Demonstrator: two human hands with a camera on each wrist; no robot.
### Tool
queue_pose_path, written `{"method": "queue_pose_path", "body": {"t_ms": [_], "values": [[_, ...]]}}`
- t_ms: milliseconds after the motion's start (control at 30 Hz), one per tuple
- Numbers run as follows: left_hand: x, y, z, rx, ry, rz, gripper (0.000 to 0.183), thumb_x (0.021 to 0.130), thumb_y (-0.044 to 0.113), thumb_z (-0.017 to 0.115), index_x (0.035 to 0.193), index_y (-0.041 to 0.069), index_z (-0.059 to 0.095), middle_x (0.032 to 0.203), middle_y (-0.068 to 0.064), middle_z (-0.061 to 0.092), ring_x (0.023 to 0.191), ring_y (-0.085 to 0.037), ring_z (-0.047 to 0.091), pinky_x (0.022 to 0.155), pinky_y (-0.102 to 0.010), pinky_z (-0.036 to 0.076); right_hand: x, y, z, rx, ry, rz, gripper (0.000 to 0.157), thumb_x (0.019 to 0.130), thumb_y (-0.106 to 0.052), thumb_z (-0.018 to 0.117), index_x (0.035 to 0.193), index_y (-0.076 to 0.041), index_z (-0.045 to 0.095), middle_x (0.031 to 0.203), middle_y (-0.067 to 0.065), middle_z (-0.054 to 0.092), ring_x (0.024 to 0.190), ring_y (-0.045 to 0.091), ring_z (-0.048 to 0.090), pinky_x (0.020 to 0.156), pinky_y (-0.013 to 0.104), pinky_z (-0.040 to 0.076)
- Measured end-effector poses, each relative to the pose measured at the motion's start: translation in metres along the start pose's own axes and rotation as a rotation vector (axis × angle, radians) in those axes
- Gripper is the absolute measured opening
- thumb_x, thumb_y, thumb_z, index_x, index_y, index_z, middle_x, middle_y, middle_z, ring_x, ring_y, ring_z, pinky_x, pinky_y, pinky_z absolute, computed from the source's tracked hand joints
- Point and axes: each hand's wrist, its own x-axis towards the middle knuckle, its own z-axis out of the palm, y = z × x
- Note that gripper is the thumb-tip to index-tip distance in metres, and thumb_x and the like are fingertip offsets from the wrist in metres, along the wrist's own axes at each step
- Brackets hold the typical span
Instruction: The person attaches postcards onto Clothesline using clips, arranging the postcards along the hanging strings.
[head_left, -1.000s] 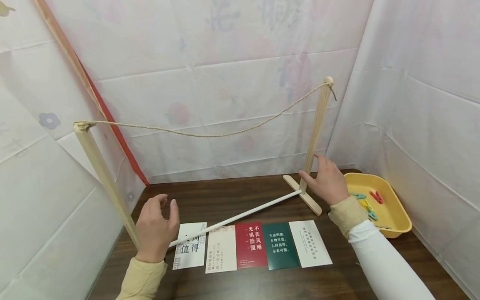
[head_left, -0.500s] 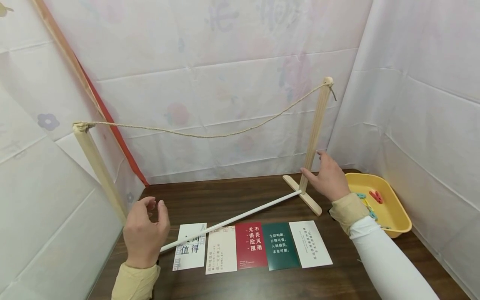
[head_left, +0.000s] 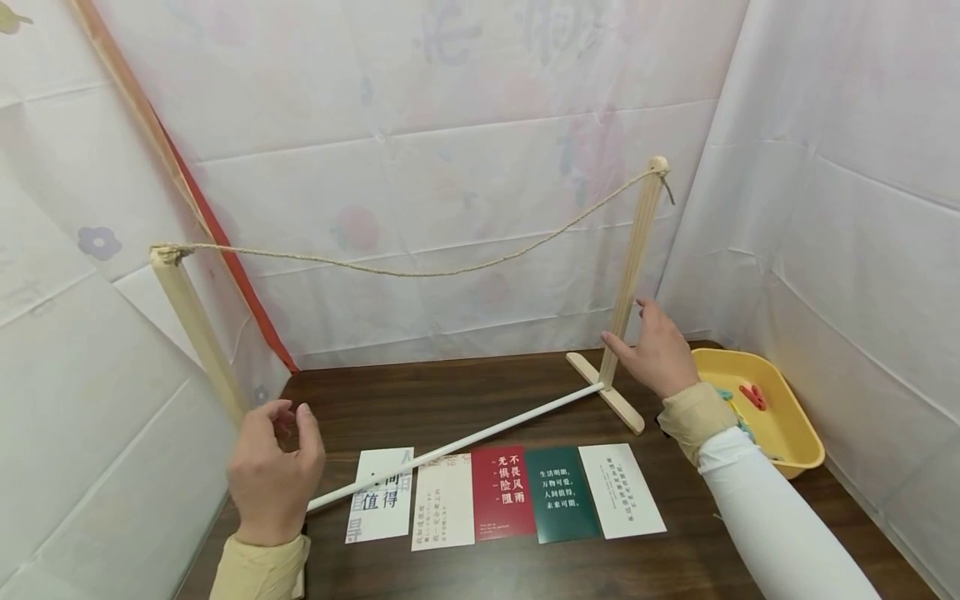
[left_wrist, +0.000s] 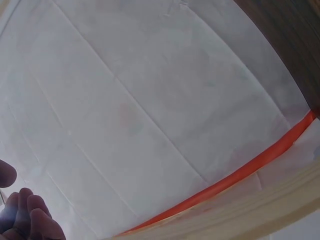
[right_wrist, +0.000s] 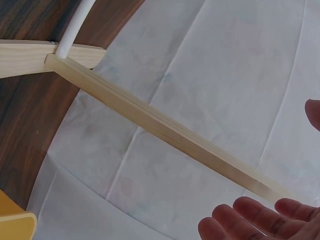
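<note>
A wooden stand has a left post (head_left: 197,333) and a right post (head_left: 636,258), with a twine (head_left: 420,274) sagging between their tops. A white rod (head_left: 487,432) joins the posts low down. My left hand (head_left: 273,475) is beside the left post, fingers loosely bent and thumb apart, holding nothing; it hides the post's lower part. My right hand (head_left: 662,350) is by the right post with thumb and fingers spread. In the right wrist view its fingers (right_wrist: 255,215) lie close to the post; whether they touch it I cannot tell.
Several printed cards, among them a red card (head_left: 504,500) and a green card (head_left: 561,504), lie in a row on the dark wooden table (head_left: 540,571). At the right, a yellow basin (head_left: 802,425) contains clothespins (head_left: 752,397). White printed sheets (head_left: 465,108) surround the table.
My left hand has shifted left and down, away from the rod's middle. My right hand has moved slightly to the right. The stand and cards stay in place.
</note>
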Motion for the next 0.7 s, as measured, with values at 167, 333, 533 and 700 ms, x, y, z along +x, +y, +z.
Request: {"method": "queue_pose_path", "body": {"t_ms": [167,333,533,700], "values": [[0.003,-0.004,-0.004,0.016,0.052,-0.021,0.031,0.099,0.018,0.065,0.100,-0.013,0.070,0.077,-0.026,0.065,0.063,-0.033,0.056,0.067,-0.025,0.035,0.003,0.000,0.001,-0.002,0.001,0.003,0.083,0.101,-0.035,0.077,0.155,0.015,0.039,0.140,0.043,0.059,0.123,0.060,0.063,0.099,0.071,0.053],[0.005,-0.008,-0.009,0.044,0.097,-0.053,0.031,0.097,0.018,0.065,0.096,-0.013,0.070,0.075,-0.026,0.064,0.063,-0.029,0.051,0.067,-0.025,0.033,0.005,0.000,-0.002,-0.003,-0.007,0.006,0.082,0.102,-0.035,0.077,0.154,0.016,0.038,0.140,0.045,0.059,0.121,0.061,0.063,0.097,0.071,0.053],[0.008,-0.010,-0.010,0.028,0.138,-0.094,0.028,0.093,0.015,0.066,0.094,-0.013,0.070,0.075,-0.026,0.065,0.067,-0.010,0.045,0.070,-0.016,0.032,0.011,0.000,-0.009,-0.013,0.012,0.005,0.083,0.101,-0.034,0.078,0.154,0.015,0.038,0.139,0.044,0.059,0.120,0.060,0.063,0.097,0.070,0.053],[0.009,-0.012,-0.013,0.032,0.128,-0.133,0.032,0.095,0.017,0.067,0.098,-0.014,0.070,0.080,-0.027,0.064,0.080,0.012,0.038,0.073,-0.014,0.031,0.014,0.001,-0.012,0.003,-0.006,0.024,0.085,0.101,-0.036,0.077,0.156,0.014,0.036,0.141,0.043,0.058,0.124,0.060,0.061,0.102,0.071,0.051]]}}
